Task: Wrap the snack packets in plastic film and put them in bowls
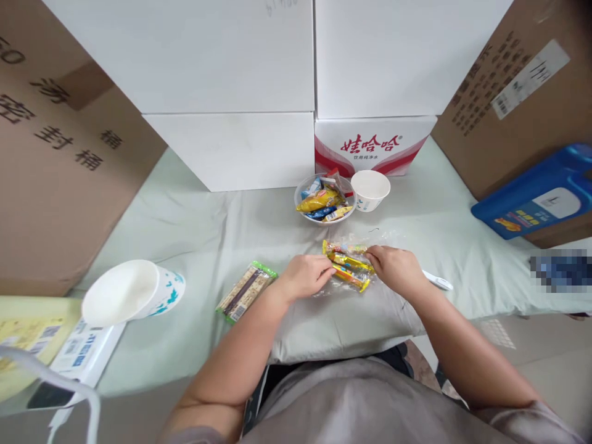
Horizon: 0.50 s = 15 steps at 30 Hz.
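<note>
The left grip (303, 275) and right grip (398, 269) pinch a clear bag (350, 266) of yellow snack packets on the pale green sheet (194, 234). Just beyond, a clear bowl (297, 198) of wrapped snacks stands beside a white paper cup (370, 189).

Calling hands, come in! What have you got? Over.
Left hand, right hand both pinching clear snack bag, yellow packets inside. Snack bowl, paper cup behind it. Green-edged packet lies left of left hand. Over.

Surface (185, 209) covered in pale green cloth. On it: white boxes (240, 148) and cardboard boxes (60, 185) at the back, snack bowl (324, 203) just beside a cup (370, 188), bag (349, 265) of packets near the front edge, green packet (247, 291), tipped cup (134, 293) at left, blue jug (536, 197) at right.
</note>
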Tool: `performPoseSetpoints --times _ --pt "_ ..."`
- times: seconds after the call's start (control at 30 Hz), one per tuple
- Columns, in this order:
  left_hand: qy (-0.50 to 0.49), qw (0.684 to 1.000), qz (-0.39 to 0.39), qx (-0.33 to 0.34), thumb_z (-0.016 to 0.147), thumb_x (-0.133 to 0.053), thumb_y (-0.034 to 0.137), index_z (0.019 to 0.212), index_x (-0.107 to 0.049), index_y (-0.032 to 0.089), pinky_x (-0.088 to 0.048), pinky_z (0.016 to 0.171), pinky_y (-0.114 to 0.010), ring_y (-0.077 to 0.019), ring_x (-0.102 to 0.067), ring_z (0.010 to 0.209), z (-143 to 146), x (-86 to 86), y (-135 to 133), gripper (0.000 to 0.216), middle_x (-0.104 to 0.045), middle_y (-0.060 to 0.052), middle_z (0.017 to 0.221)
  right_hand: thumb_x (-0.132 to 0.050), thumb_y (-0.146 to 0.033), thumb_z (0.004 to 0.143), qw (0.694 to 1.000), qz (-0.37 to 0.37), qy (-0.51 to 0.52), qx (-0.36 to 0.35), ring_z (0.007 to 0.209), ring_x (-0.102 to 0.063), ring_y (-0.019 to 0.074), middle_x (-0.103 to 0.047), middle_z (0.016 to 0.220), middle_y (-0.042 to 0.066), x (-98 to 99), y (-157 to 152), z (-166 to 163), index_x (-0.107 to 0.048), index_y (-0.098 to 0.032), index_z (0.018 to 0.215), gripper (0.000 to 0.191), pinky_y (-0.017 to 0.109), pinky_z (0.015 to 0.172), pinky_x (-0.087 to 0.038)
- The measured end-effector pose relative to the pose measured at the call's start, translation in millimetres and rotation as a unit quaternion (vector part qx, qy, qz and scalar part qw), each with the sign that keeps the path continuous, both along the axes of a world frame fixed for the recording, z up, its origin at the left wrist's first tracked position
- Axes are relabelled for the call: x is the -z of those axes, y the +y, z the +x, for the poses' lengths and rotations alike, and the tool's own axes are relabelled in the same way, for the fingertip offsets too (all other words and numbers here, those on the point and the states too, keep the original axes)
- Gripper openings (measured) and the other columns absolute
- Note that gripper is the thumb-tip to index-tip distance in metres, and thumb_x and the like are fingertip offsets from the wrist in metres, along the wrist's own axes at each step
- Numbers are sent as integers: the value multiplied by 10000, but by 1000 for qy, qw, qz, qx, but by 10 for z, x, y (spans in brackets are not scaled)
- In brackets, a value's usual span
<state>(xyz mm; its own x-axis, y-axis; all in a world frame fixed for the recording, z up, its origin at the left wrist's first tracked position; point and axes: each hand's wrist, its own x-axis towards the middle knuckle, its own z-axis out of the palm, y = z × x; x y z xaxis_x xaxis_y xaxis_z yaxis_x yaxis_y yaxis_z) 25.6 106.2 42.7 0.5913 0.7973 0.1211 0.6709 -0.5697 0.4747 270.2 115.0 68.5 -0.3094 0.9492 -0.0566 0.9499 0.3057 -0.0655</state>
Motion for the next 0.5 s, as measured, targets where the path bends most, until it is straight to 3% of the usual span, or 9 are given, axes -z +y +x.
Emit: performPoseSetpoints --times 0.1,0.2,0.27,0.3,0.4,0.5 --pt "4 997 29 -68 900 -524 225 1074 -643 204 -536 794 -321 -212 -667 976 26 86 12 211 -671 -75 1136 -419 -336 978 994 61 61 -70 843 -611 220 -694 876 80 -66 -83 -70 -688 -203 961 301 318 736 -435" --pt "11 997 21 -76 816 -669 247 1257 -560 226 -508 945 -384 -258 -590 1162 16 140 37 455 -579 -93 1320 -436 -295 978 976 66 121 -170 958 -572 229 -679 948 103 -28 -76 -244 -682 -180 968 272 344 878 -441" --pt "29 996 1 -90 742 -760 306 1358 -478 220 -470 1000 -443 -308 -530 1235 4 160 58 683 -518 -124 1398 -499 -300 956 972 39 121 -198 1041 -557 235 -667 1076 120 46 -22 -384 -663 -165 1061 236 362 943 -429" --pt "39 994 -7 -102 717 -784 352 1396 -436 211 -455 1010 -466 -328 -512 1248 -1 167 69 776 -496 -142 1420 -557 -331 927 975 29 109 -194 1095 -542 250 -644 1162 136 86 14 -450 -636 -154 1140 288 381 969 -419" --pt "55 990 -15 -129 689 -793 459 1473 -319 201 -427 1021 -485 -353 -484 1266 -18 183 97 952 -463 -167 1453 -715 -485 782 989 17 50 -141 1244 -458 335 -509 1379 196 157 129 -589 -505 -125 1344 700 463 1016 -378" --pt "72 988 -19 -134 655 -819 445 1502 -251 221 -430 1008 -473 -356 -499 1254 -39 199 110 1045 -475 -159 1449 -724 -553 726 995 -9 -1 -97 1215 -482 370 -510 1370 207 132 230 -609 -433 -130 1410 856 496 969 -398"
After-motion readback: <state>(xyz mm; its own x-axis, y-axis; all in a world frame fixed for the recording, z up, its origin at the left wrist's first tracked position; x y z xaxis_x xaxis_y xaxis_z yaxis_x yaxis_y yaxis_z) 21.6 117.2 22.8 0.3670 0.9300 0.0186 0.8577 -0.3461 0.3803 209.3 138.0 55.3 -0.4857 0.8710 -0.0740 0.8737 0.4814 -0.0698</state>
